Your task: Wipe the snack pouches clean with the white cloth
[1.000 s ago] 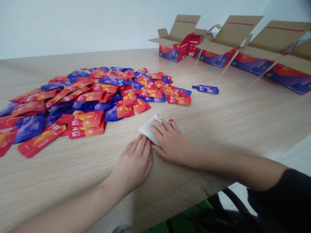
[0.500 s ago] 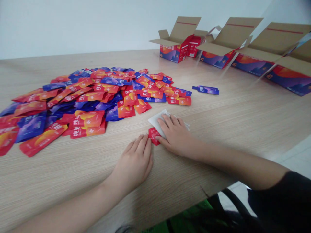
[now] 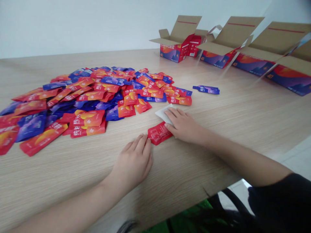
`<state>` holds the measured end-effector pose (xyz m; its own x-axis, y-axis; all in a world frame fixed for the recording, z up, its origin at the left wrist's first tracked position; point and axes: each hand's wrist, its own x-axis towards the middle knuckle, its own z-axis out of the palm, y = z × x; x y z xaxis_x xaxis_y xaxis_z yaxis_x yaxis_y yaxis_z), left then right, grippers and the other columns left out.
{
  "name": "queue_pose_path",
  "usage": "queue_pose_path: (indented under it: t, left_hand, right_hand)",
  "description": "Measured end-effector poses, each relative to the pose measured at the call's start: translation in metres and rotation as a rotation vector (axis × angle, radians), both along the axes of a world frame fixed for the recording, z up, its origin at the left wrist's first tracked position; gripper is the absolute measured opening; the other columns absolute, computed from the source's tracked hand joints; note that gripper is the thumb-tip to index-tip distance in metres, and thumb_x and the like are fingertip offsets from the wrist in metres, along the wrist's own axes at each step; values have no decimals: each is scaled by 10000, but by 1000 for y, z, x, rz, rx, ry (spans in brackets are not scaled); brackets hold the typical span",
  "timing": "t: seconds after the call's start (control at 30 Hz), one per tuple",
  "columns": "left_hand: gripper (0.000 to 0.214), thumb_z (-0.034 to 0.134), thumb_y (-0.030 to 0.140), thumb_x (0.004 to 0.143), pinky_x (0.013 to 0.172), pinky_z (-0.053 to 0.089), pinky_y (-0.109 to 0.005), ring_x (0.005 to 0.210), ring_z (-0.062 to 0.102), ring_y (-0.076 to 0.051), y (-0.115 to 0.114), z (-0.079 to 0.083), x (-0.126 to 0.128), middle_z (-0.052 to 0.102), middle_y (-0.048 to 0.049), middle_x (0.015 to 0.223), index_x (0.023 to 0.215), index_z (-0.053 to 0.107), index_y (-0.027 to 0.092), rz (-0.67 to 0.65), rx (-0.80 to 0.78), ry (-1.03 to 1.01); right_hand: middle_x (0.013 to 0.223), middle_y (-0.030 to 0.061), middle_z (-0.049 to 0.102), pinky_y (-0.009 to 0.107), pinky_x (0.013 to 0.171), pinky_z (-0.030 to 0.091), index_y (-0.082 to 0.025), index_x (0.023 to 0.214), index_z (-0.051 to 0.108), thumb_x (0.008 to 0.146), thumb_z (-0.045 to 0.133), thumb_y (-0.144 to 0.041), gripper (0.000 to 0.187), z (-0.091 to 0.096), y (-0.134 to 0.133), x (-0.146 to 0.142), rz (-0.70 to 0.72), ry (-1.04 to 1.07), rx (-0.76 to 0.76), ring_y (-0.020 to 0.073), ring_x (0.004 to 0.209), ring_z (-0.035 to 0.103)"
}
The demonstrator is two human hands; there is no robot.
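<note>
A red sachet (image 3: 159, 133) lies face down on the wooden table (image 3: 230, 129) in front of me. My left hand (image 3: 133, 163) rests flat with its fingers together, fingertips touching the sachet's near left corner. My right hand (image 3: 184, 124) lies flat, fingers stretched out, pressing a white cloth (image 3: 163, 113) against the far end of the sachet. To the left spreads a big heap of red and blue sachets (image 3: 85, 97).
A single blue sachet (image 3: 206, 89) lies apart at the right of the heap. Several open cardboard boxes (image 3: 179, 42) with red and blue printed sides (image 3: 289, 77) stand along the far right. The table's near edge runs diagonally at the lower right.
My right hand has slid the white cloth away from me along the red sachet, uncovering most of the sachet. My left hand has stayed in place at its corner.
</note>
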<state>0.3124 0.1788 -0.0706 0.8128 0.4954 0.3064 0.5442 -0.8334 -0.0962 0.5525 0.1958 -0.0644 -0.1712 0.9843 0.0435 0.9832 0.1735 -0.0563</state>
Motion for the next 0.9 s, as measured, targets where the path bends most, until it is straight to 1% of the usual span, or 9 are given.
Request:
queue_pose_path:
  t: [0.07,0.2,0.33,0.4,0.47,0.57,0.67,0.8,0.9]
  left_hand:
    - [267,439,214,920,823,576,-451,1038,651,-316,2,5,0,656,-190,1150,1064,623,85,32,-75,16]
    - [246,407,300,969,746,552,-427,859,635,-268,12,12,-3,640,-130,1014,982,596,142,117,-174,52]
    - [396,463,442,960,796,512,-477,961,584,-331,25,7,-5,612,-162,1059,1142,589,114,245,-68,97]
    - [526,503,520,936,832,499,-496,1025,556,-356,28,3,-5,596,-187,1137,1238,558,92,257,-51,107]
    - [601,535,569,911,867,490,-504,1052,542,-358,28,1,-4,584,-196,1174,1261,548,81,242,-79,98]
    - [562,583,544,897,899,489,-504,1061,535,-342,26,-1,-2,583,-177,1168,1238,555,98,218,-148,42]
    - [489,646,488,874,893,500,-486,1034,545,-314,28,-2,-2,588,-131,1087,1186,548,124,208,-277,-64]
    - [435,728,420,811,866,507,-458,1012,557,-284,34,-4,-6,582,-93,1040,1088,513,164,221,-437,-242]
    - [367,668,362,848,810,514,-425,954,596,-257,38,-5,-9,611,-84,1020,1107,475,188,263,-504,-336]
  right_hand:
    - [1549,189,367,542,1064,383,-90,1472,403,980,338,-408,589,-1,7,7,-10,-10,0,369,1368,387]
    - [1530,198,383,550,1056,384,-84,1461,412,988,344,-402,573,-1,7,5,101,-14,33,374,1363,379]
    - [1515,189,404,541,1062,371,-102,1441,440,992,362,-417,554,0,-7,-13,213,18,61,364,1362,370]
    - [1494,192,425,539,1059,368,-98,1433,450,982,385,-417,556,0,-12,-23,225,44,71,365,1352,373]
    - [1476,191,442,539,1052,369,-95,1424,462,964,418,-413,560,-1,-15,-29,227,77,84,366,1334,381]
    - [1457,173,467,529,1057,368,-105,1404,485,930,478,-411,565,-1,-15,-30,249,142,86,354,1315,394]
    - [1442,149,497,495,1071,376,-108,1381,505,905,513,-422,570,1,-11,-24,239,218,67,323,1304,418]
    - [1447,145,497,489,1055,406,-121,1376,499,905,498,-406,551,3,-3,-11,137,268,72,311,1278,464]
    - [1444,149,494,488,1051,415,-128,1388,474,907,477,-377,542,3,4,-2,76,272,73,310,1277,473]
